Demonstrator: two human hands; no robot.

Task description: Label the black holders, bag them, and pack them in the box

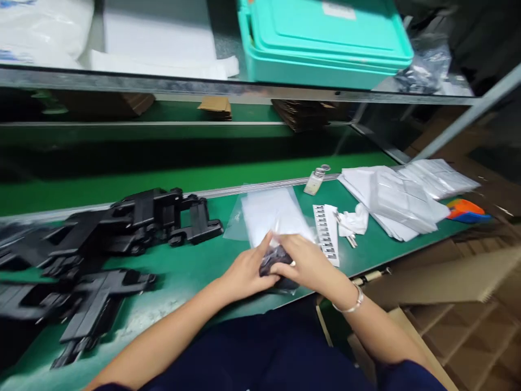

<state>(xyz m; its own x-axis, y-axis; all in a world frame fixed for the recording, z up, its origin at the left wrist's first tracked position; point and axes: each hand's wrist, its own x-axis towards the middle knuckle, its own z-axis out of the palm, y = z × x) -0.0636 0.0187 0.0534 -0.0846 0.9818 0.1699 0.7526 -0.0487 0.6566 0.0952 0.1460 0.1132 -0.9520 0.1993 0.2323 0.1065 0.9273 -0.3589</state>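
Both hands are curled inward around a dark bagged item [266,262], which sits between them near the middle of the worktop's [179,293] near edge. The left hand [247,274] grips its left side, with the thumb along the near side and the index finger reaching to the top. The right hand [307,263] closes from the right, its thumb laid across the front and its fingers bent over the far side. The fingertips nearly meet above the item; whether it rests on the worktop or is held just above, I cannot tell.

Just beyond the hands lies a stack of clear bags [271,209], its far end close to the metal strip [252,188] along the back. A printed label strip [325,233] is just right of the right hand, with a crumpled white piece [356,220] beyond it. To the left, green surface shows between the left forearm and the black plastic parts [146,217]. White packs [402,201] lie far right. A metal shelf [171,87] crosses above the far side, carrying a teal bin [321,68].
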